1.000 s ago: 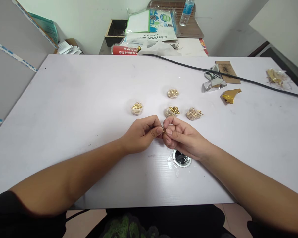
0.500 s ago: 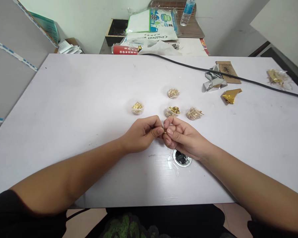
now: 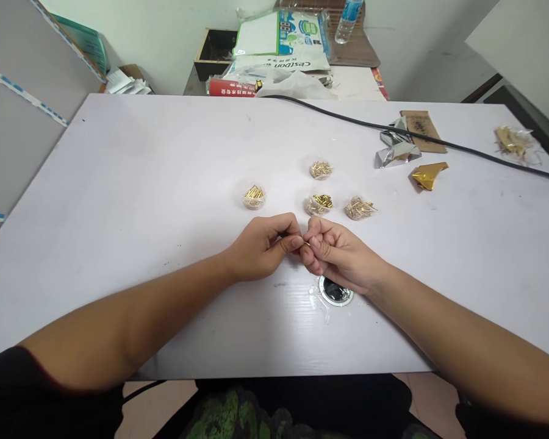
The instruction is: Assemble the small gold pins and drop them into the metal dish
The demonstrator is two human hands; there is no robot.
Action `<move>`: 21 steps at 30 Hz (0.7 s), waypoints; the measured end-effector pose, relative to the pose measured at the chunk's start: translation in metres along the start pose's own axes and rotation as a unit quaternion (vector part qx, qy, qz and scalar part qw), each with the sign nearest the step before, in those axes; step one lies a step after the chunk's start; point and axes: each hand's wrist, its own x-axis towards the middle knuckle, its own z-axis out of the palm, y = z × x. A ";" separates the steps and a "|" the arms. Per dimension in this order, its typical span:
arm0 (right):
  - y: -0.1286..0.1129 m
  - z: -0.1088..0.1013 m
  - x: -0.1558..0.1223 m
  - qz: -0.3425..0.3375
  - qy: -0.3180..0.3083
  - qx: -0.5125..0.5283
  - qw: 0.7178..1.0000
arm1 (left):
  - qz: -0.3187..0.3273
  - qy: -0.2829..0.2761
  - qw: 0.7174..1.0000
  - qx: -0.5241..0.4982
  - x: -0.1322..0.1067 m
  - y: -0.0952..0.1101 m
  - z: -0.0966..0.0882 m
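Observation:
My left hand (image 3: 269,249) and my right hand (image 3: 341,253) meet over the table, fingertips almost touching. Between their pinched thumbs and fingers is a small thin gold-coloured metal pin (image 3: 307,244), mostly hidden by the fingers. Just beyond the hands stand small clear cups of gold metal pieces: a left cup (image 3: 254,197) with longer pins, a middle cup (image 3: 319,205) with short darker pieces, a right cup (image 3: 360,208) with thin pins, and a far cup (image 3: 321,170) with small pieces.
Below my right hand is a round, dark-centred disc with a silver rim (image 3: 335,291). A black cable (image 3: 348,121) crosses the back of the white table (image 3: 165,164). Silver foil (image 3: 398,155), gold foil (image 3: 429,176), brown cardboard (image 3: 424,130) and a plastic bag (image 3: 516,144) lie back right.
The right-hand fingers have shifted very slightly right, and the pin between the hands shows at a slightly different angle. The whole view has shifted a little; the cups stay put.

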 end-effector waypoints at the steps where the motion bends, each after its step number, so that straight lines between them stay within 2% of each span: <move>1: 0.000 0.000 0.000 0.003 0.002 0.004 1.000 | 0.002 0.006 1.000 0.013 0.000 -0.001 0.000; 12: 0.000 0.005 0.001 -0.003 0.008 0.033 0.999 | 0.011 0.020 0.999 0.046 -0.001 -0.001 0.000; 21: 0.007 0.009 0.000 -0.032 0.027 0.048 0.998 | 0.055 0.067 0.989 0.116 -0.003 0.001 0.005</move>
